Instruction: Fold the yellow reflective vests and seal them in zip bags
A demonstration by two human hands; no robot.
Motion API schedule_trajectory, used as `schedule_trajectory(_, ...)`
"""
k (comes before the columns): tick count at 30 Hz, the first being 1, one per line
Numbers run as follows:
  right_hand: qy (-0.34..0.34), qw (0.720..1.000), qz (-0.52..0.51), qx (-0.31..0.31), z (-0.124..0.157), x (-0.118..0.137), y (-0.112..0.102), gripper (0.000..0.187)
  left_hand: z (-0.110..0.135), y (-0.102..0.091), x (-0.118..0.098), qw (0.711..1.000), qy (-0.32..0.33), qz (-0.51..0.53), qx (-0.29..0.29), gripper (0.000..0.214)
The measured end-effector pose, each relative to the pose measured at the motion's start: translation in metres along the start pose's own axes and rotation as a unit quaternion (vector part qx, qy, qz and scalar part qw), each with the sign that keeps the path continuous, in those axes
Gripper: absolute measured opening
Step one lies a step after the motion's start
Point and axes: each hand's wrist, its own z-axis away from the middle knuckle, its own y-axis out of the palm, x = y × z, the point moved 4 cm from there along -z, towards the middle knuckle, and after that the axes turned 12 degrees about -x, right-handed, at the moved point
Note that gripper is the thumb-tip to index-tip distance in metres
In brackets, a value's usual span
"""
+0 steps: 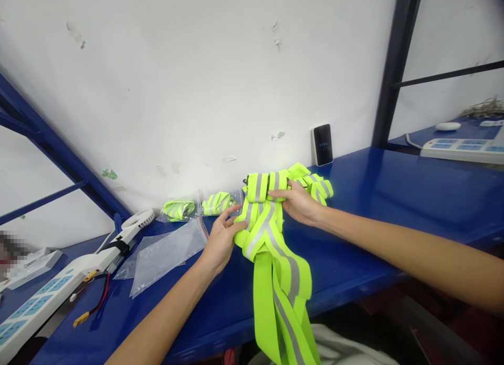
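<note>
A neon yellow reflective vest made of straps [271, 239] with silver stripes lies at the table's front, its lower straps hanging over the edge. My left hand [223, 236] pinches the vest's left side between thumb and fingers. At the upper part, my right hand [297, 201] grips a folded band of the same vest, thumb in front. Behind my right hand, more yellow strap [315, 184] lies bunched on the table; whether it belongs to the same vest I cannot tell.
Two bagged yellow bundles, one left [178, 210] and one right [218, 202], rest by the wall. Clear plastic bags [165, 257] lie left of my left hand. A power strip [37, 304], small fan [137, 218] and yellow-ended cable [98, 302] are farther left. A black-faced device [323, 145] leans on the wall.
</note>
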Motion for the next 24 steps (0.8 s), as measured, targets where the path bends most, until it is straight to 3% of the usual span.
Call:
schedule_trajectory(7, -0.024, 0.999, 0.002, 0.028, -0.002, 0.001, 0.001, 0.028, 0.001, 0.007, 0.003, 0.998, -0.028, 0.027, 0.051, 0.041)
schedule_trajectory(12, -0.02, 0.999, -0.003, 0.047, 0.0, 0.0, 0.002, 0.021, 0.013, 0.013, 0.003, 0.995, 0.025, 0.002, 0.095, 0.041)
schedule_trajectory(15, -0.016, 0.999, -0.003, 0.052, 0.002, 0.001, 0.004, 0.019, 0.021, 0.018, 0.001, 0.991, 0.003, 0.053, 0.12, 0.039)
schedule_trajectory(20, -0.016, 1.0, -0.005, 0.025, 0.004, 0.003, 0.004, 0.021, 0.022, 0.02, 0.001, 0.981, -0.062, 0.069, 0.171, 0.055)
schedule_trajectory(24, -0.023, 1.0, 0.005, 0.0, 0.002, 0.005, 0.002, 0.021, 0.017, 0.017, 0.004, 0.984, -0.027, 0.019, 0.175, 0.044)
